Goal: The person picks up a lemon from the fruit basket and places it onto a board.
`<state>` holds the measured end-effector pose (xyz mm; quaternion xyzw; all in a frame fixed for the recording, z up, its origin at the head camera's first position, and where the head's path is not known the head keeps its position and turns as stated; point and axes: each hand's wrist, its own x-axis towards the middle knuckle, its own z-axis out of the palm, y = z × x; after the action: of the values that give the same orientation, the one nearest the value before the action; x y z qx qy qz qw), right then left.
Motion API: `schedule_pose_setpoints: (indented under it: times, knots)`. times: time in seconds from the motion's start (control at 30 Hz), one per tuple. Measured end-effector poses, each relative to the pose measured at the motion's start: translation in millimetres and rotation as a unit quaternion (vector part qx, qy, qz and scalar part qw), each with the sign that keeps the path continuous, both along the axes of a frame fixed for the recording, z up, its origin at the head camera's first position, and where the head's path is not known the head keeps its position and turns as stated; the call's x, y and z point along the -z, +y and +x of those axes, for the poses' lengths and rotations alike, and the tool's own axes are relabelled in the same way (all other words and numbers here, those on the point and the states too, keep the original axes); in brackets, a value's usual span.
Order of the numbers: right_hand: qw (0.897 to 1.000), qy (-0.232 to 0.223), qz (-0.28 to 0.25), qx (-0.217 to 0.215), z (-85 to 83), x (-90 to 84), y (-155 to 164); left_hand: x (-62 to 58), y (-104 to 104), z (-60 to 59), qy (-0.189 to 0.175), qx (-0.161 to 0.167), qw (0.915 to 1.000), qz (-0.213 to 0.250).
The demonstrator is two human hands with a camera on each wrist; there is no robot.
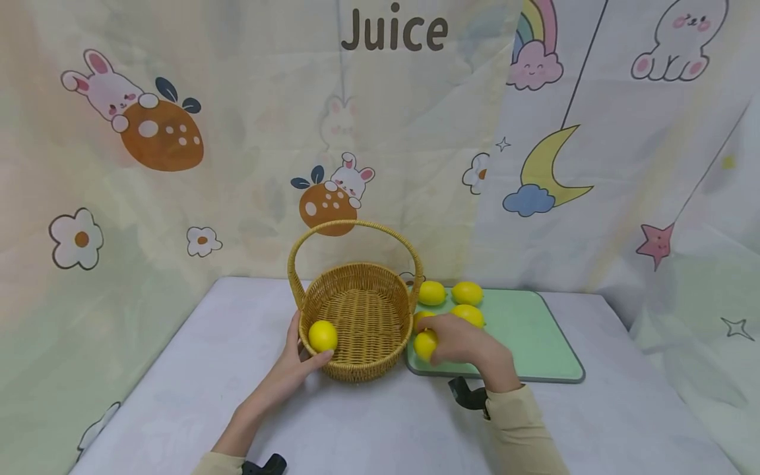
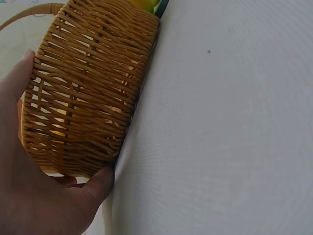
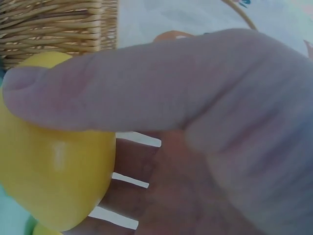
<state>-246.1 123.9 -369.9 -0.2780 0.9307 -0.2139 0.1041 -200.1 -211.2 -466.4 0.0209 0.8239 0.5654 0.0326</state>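
Yellow lemon (image 1: 425, 345) sits in my right hand (image 1: 460, 343) at the near left corner of the green cutting board (image 1: 534, 333), my thumb and fingers curled round it. Just beside it stands the wicker basket (image 1: 362, 316) with one lemon inside (image 1: 322, 336); my left hand (image 1: 295, 366) cups its near wall, grip relaxed and wide. Three more lemons (image 1: 467, 293) lie behind on the board, on the white counter (image 1: 380, 422).
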Motion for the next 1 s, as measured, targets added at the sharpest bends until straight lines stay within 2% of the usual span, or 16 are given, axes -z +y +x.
schedule_pose_setpoints:
  times: [0.5,0.67,1.0]
  knots:
    - [0.999,-0.010,0.035,0.039,-5.5,19.3,-6.0,2.2,-0.5,-0.8,0.003,0.003,1.0000,0.004]
    - [0.998,-0.013,0.039,0.052,-5.3,19.7,-5.9,2.3,-0.9,-0.5,0.009,0.005,0.9999,0.010]
    - [0.998,-0.007,0.035,0.053,-4.3,15.9,-4.9,2.4,-0.8,-0.8,0.005,0.003,0.9999,0.010]
